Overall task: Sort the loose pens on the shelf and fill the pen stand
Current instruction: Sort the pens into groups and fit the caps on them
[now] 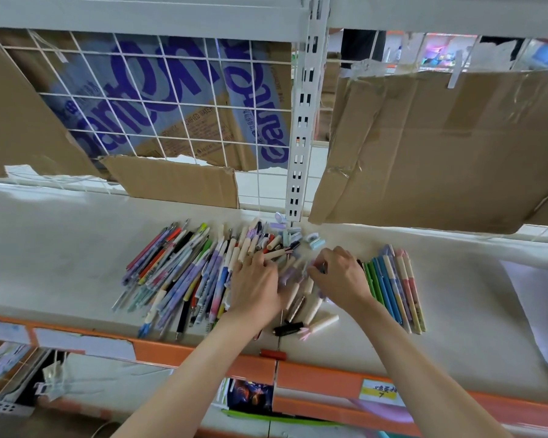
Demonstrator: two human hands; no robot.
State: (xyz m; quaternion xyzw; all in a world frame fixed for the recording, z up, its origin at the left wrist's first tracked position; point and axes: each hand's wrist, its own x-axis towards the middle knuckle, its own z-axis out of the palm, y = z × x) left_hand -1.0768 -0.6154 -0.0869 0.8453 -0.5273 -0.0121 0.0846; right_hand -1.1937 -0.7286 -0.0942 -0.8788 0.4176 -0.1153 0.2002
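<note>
I'm looking down on the white shelf (60,248), backed by a wire grid (159,99) and torn cardboard (440,147). On it, the big heap of loose pens (178,273) fans out to the left, and a neat row of same-length pens (396,289) lies to the right, just beside my right hand (339,276). My left hand (253,286) lies flat, fingers spread, pressing the middle clutter of short pens. The right hand's fingertips are pinched together over that clutter; I can't tell what they hold. I judge sorting is underway. No pen stand is in view, so next I'd pull 1 matching pen free.
</note>
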